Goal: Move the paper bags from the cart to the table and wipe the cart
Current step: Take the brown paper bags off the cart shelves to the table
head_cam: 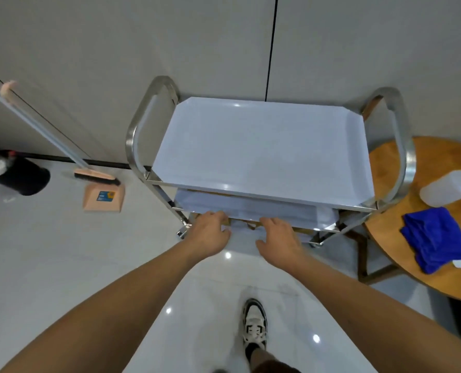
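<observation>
The head view shows both hands stretched out to the near edge of the cart's lower shelf. The left hand has its fingers curled over the near edge of the bags, with the fingertips hidden under the top shelf; it seems to grip them, but I cannot see the contact clearly. The right hand has its fingers bent down at the same edge, the thumb spread to the left. If it already pinches something I cannot tell.

The bags lie flat in a pale stack on the lower shelf, under the top shelf of the cart. A brown strip, perhaps a handle, shows between the two hands. I judge that flat paper bags are light but floppy: a stack held at one edge will bend and the upper sheets may slide off. The paper is smooth, so a pinch alone can slip, and it can crease or tear if pulled hard against the shelf rim. It is better, I think, to take the stack at both near corners, thumbs on top and fingers under, draw it out level, then support it from below.

The wooden desk stands at the right, just beside the cart. On it lie a blue cloth and a white bottle.
</observation>
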A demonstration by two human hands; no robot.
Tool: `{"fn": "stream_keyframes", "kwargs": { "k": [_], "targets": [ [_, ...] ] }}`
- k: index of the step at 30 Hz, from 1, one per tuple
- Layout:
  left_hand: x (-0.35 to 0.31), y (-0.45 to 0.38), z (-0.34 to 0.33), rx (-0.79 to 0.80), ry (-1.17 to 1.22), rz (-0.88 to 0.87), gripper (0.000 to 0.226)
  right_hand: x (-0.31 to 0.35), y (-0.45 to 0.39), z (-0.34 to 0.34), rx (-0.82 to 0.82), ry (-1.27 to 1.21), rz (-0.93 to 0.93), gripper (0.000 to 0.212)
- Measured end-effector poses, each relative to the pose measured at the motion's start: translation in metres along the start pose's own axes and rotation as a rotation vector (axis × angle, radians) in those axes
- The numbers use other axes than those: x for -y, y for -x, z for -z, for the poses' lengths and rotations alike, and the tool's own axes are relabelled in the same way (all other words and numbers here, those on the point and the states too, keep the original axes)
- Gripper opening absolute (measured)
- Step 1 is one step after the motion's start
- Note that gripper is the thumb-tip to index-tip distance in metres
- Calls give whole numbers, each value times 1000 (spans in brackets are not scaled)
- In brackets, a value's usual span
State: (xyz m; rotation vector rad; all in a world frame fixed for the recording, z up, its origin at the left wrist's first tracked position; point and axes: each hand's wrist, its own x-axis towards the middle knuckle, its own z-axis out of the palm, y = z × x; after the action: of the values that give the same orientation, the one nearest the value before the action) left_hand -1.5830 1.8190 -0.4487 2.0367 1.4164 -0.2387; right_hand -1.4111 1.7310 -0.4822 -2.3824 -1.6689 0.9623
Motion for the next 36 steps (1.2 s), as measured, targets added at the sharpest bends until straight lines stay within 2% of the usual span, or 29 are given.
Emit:
{"fn": "stream_keyframes", "kwargs": {
  "k": [6, 12, 18, 21, 24, 26, 27, 30, 31, 34, 36],
  "targets": [
    [23, -56, -39, 32, 107, 47, 43, -18, -53, -37, 37, 4, -37, 58],
    [62, -132, -99, -15, 194, 63, 36, -49, -122, -98, -13, 36, -31, 58],
    [99, -197, -158, -126, 259, 40, 35, -66, -191, -145, -224, 27, -44, 58],
    [113, -226, -175, -136, 310, -5, 36, -70, -222, -159, -409, -2, -55, 56],
    [121, -251, -183, -176, 397, -46, 32, -71, -245, -164, -645, 108, -5, 57],
    [128, -265, -190, -241, 449, -84, 32, -71, -259, -163, -678, 247, -29, 52],
    [131, -272, -194, -261, 480, -97, 31, -72, -267, -162, -679, 308, -56, 56],
    [137, -287, -206, -282, 571, -123, 32, -77, -279, -165, -797, 432, -80, 90],
    [139, -290, -209, -286, 596, -124, 34, -79, -280, -168, -846, 440, -66, 92],
    [137, -287, -212, -281, 706, -76, 50, -83, -269, -182, -957, 394, 16, 72],
    [131, -281, -207, -249, 871, -37, 72, -86, -258, -190, -1026, 403, 37, 55]
  ]
}}
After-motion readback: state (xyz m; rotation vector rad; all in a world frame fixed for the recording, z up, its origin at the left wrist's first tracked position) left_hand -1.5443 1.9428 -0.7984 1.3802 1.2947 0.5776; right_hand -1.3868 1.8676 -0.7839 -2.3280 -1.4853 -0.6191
